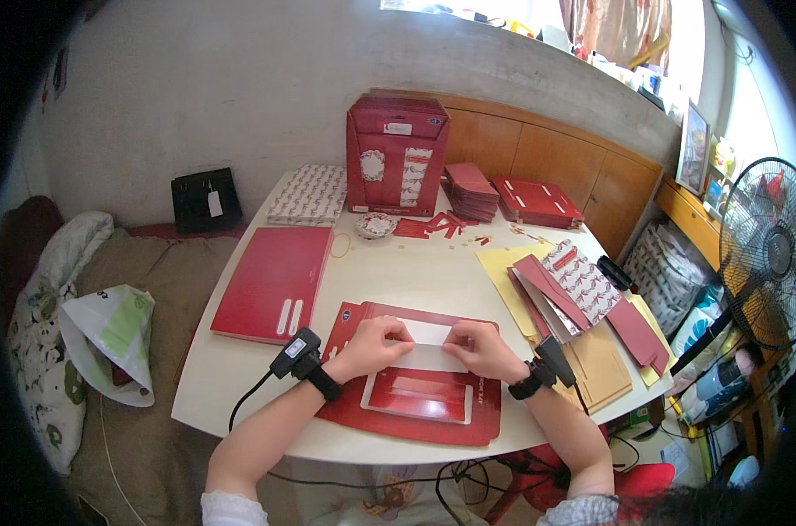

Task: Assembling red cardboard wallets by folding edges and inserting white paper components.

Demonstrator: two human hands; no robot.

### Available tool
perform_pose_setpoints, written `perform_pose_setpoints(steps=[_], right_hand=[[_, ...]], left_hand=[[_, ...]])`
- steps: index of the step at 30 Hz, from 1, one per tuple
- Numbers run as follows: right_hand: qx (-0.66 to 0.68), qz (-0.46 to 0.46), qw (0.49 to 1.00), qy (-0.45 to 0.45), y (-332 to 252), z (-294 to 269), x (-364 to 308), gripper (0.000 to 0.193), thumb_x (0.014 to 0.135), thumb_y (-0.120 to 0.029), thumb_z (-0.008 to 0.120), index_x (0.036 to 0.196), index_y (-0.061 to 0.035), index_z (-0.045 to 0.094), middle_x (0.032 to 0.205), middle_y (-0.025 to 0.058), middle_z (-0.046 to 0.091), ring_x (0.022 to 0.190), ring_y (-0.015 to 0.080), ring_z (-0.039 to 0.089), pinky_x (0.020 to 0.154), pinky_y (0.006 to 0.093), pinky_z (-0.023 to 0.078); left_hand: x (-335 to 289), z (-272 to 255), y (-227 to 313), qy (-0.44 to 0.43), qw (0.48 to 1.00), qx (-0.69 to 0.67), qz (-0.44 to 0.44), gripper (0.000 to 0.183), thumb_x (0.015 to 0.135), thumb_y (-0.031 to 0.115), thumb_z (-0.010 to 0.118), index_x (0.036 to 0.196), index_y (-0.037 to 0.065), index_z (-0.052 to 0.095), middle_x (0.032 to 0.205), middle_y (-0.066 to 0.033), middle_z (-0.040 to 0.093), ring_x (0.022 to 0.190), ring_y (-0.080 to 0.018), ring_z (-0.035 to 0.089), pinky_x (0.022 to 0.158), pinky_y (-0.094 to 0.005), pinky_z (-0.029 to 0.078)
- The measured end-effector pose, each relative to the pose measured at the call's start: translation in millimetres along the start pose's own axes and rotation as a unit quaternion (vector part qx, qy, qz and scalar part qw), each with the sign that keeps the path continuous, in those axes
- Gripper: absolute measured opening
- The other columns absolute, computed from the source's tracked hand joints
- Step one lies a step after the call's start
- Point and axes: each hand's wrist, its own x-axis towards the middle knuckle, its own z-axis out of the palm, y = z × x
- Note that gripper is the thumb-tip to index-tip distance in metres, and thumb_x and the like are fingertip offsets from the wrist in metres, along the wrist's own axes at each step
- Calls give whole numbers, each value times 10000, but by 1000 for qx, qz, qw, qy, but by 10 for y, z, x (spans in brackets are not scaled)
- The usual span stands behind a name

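My left hand (380,345) and my right hand (485,349) pinch the two sides of a piece of white paper (428,358), which has a fold or edge running across it. Both hands are closed, thumbs against fingers. Under them, at the table's near edge, lies a large flat red card sheet (350,419). On the sheet, just below the white paper, rests a glossy red rectangular piece with a pale border (418,397). Each wrist wears a black strap with a small cabled device.
A stack of red sheets (271,276) lies left on the white table (371,272). Behind stand tall red folders (398,158), patterned sheets (307,195) and more red stacks (538,202). Right are patterned envelopes (582,280) and tan sheets (597,368). A black fan (774,250) stands far right.
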Motion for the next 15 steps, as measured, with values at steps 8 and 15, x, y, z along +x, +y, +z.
perform_pose_setpoints(steps=[8, 15], right_hand=[[-53, -90, 995, -1, 91, 34, 15, 96, 852, -96, 688, 866, -7, 655, 781, 74, 627, 695, 146, 577, 630, 275, 465], [-8, -60, 998, -8, 25, 156, 49, 108, 855, -99, 694, 850, 5, 662, 807, 77, 623, 711, 147, 592, 641, 273, 478]], left_hand=[[1, 31, -5, 11, 998, 44, 35, 125, 823, 117, 687, 842, -6, 671, 809, -90, 668, 790, -175, 619, 707, -309, 479], [-2, 118, 58, 38, 991, 112, 64, 146, 789, 207, 700, 791, 60, 697, 782, -79, 689, 829, -265, 642, 738, -401, 447]])
